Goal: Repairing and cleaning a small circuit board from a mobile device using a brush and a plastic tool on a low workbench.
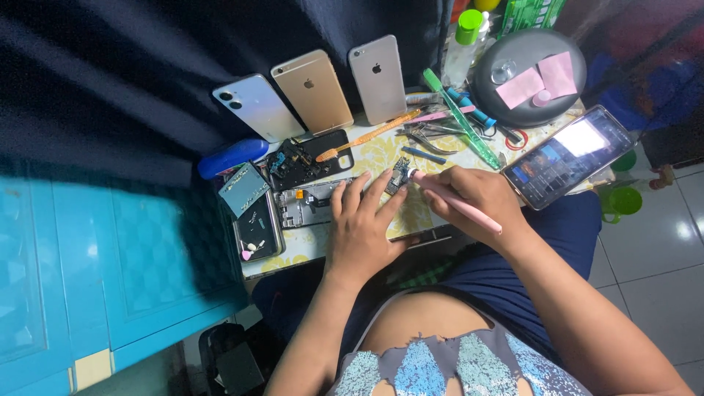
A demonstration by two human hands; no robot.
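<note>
Left hand (361, 231): flat, palm down on the table (381, 154), fingers spread; fingertips pinning a small circuit board (400, 174) at its near edge. Nothing gripped.

Right hand (477, 199): closed around a pink pen-shaped tool (458, 203), held like a pencil; white tip touching the board.

Circuit board: mid-table, on the yellow-patterned cover, between the two hands.

Open phone frame (308, 204): just left of the left hand, partly under its fingers.

Black phone shell with loose parts (308, 160): behind the frame.

Dismantled phone (257, 224): table's left corner, with a grey panel (243, 188) resting on it.

Blue case (232, 157): far left edge.

Three phones, backs outward, leaning on the dark curtain: pale blue (257, 107), gold (312, 89), silver-pink (377, 78).

Orange toothbrush (370, 135), green toothbrush (460, 119), tweezers and pliers (433, 133): behind the board.

Lit phone (568, 155): right of the right hand, screen up.

Dark round lid (528, 73) bearing two pink notes: far right corner.

Green-capped bottle (463, 44): beside the lid.
</note>
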